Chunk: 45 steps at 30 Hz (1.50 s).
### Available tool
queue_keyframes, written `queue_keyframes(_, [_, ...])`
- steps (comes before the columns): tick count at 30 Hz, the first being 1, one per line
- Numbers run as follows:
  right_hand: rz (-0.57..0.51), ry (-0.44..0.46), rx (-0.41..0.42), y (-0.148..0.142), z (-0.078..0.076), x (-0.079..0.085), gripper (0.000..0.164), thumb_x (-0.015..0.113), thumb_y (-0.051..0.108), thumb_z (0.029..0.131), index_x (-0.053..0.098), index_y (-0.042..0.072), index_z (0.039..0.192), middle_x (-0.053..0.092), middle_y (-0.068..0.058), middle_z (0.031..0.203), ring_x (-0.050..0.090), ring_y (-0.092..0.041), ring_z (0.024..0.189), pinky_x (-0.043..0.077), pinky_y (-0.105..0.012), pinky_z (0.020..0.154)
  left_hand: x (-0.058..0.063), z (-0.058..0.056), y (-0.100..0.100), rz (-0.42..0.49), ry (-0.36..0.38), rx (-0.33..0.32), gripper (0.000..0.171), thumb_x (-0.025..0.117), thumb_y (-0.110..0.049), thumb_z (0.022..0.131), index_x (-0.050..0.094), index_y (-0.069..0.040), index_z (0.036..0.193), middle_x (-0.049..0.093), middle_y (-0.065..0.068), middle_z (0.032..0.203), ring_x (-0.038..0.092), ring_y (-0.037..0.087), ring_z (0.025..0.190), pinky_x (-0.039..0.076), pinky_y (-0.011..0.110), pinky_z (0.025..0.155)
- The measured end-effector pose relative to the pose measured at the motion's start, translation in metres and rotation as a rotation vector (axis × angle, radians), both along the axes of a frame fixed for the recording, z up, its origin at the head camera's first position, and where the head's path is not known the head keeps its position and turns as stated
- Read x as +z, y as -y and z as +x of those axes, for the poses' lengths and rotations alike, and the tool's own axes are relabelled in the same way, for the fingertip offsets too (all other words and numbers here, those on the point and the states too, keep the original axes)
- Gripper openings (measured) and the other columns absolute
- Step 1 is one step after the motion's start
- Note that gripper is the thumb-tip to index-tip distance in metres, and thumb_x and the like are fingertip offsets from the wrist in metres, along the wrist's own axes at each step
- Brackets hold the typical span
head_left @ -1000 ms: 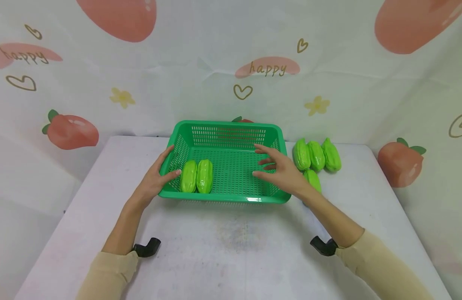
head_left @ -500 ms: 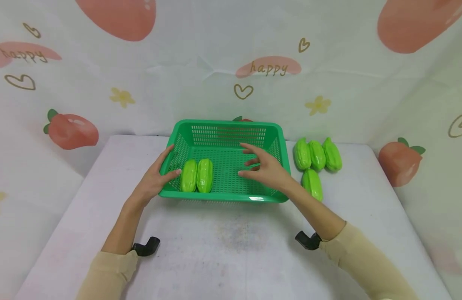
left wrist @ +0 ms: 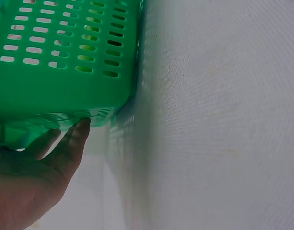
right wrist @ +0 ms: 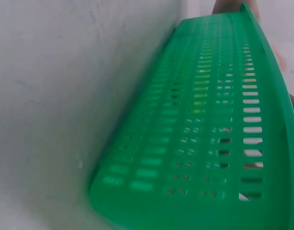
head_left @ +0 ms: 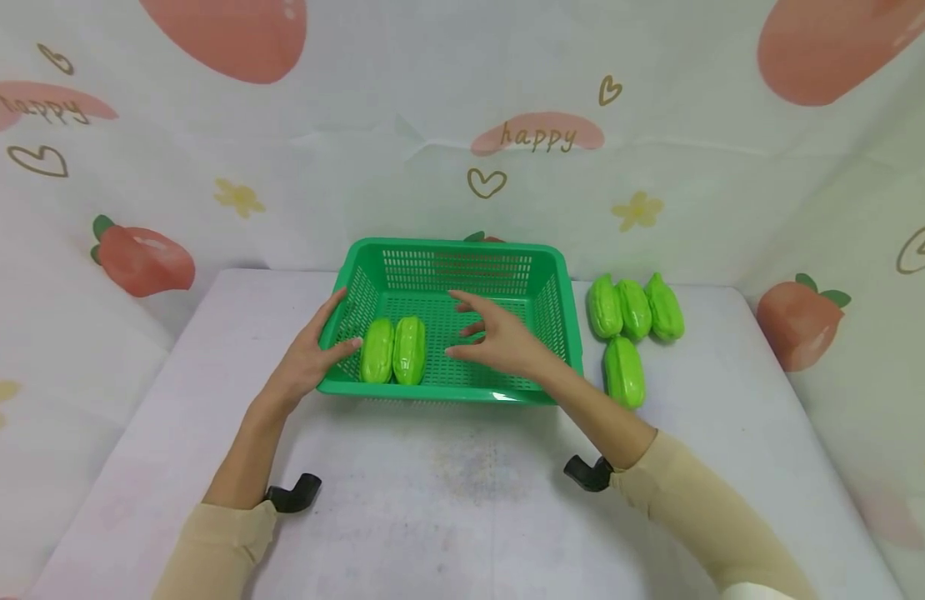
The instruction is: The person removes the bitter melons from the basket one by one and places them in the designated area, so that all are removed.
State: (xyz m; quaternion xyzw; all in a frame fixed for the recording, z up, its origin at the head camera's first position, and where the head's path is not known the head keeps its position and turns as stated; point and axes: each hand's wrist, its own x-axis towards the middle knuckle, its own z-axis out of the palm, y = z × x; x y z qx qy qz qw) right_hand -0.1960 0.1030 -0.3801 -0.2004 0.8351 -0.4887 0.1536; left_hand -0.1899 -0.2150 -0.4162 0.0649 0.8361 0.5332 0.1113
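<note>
A green slotted plastic basket stands on the white table. My left hand grips its left side, thumb over the rim and fingers along the outside; the left wrist view shows those fingers against the basket's wall. Inside, at the left, two bright green ribbed star fruits lie side by side, just right of the left thumb. My right hand hovers above the basket's middle, fingers apart and loosely bent, holding nothing. In the right wrist view, the long basket wall hides most of that hand.
Right of the basket, three star fruits lie in a row at the back of the table. Another star fruit lies in front of them. A patterned cloth hangs behind the table.
My right hand has moved left over the basket, from its right side to the middle, uncovering the front star fruit on the table. My left hand and the basket stay put.
</note>
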Motion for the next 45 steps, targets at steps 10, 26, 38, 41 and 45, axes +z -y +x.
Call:
queue_keyframes(10, [0.072, 0.029, 0.051, 0.022, -0.006, 0.002, 0.089, 0.079, 0.021, 0.087, 0.025, 0.017, 0.158, 0.041, -0.013, 0.151, 0.060, -0.031, 0.119, 0.055, -0.037, 0.084, 0.001, -0.001, 0.000, 0.012, 0.006, 0.007, 0.087, 0.064, -0.025, 0.096, 0.006, -0.041, 0.159, 0.007, 0.007, 0.166, 0.012, 0.040, 0.148, 0.015, 0.069, 0.111])
queue_keyframes(26, [0.271, 0.020, 0.102, 0.054, -0.024, -0.011, 0.096, 0.081, 0.027, 0.084, 0.022, 0.011, 0.159, 0.038, -0.019, 0.154, 0.059, -0.027, 0.118, 0.052, -0.038, 0.091, 0.000, -0.002, 0.000, 0.036, 0.005, 0.014, 0.087, 0.064, -0.024, 0.096, 0.007, -0.041, 0.159, 0.007, 0.007, 0.166, 0.012, 0.039, 0.148, 0.013, 0.068, 0.112])
queue_keyframes(38, [0.383, 0.033, 0.135, 0.067, -0.031, -0.020, 0.103, 0.080, 0.037, 0.084, 0.016, 0.010, 0.160, 0.031, -0.016, 0.159, 0.026, -0.033, 0.147, 0.032, -0.047, 0.113, -0.002, 0.002, 0.000, 0.035, 0.006, 0.010, 0.086, 0.063, -0.024, 0.097, 0.007, -0.041, 0.159, 0.008, 0.008, 0.166, 0.014, 0.039, 0.148, 0.014, 0.068, 0.112])
queue_keyframes(41, [0.404, 0.031, 0.136, 0.069, -0.033, -0.022, 0.104, 0.080, 0.039, 0.084, 0.015, 0.011, 0.160, 0.032, -0.014, 0.159, 0.026, -0.032, 0.147, 0.032, -0.047, 0.114, -0.003, 0.002, -0.001, 0.037, 0.004, 0.006, 0.085, 0.063, -0.024, 0.097, 0.007, -0.041, 0.159, 0.009, 0.008, 0.166, 0.015, 0.039, 0.147, 0.015, 0.067, 0.112])
queue_keyframes(45, [0.412, 0.015, 0.137, 0.072, -0.036, -0.026, 0.105, 0.080, 0.040, 0.083, 0.015, 0.011, 0.160, 0.032, -0.013, 0.159, 0.029, -0.031, 0.146, 0.031, -0.045, 0.114, -0.003, 0.002, -0.001, 0.029, 0.002, 0.003, 0.086, 0.063, -0.024, 0.097, 0.007, -0.040, 0.160, 0.009, 0.009, 0.166, 0.016, 0.040, 0.147, 0.015, 0.068, 0.112])
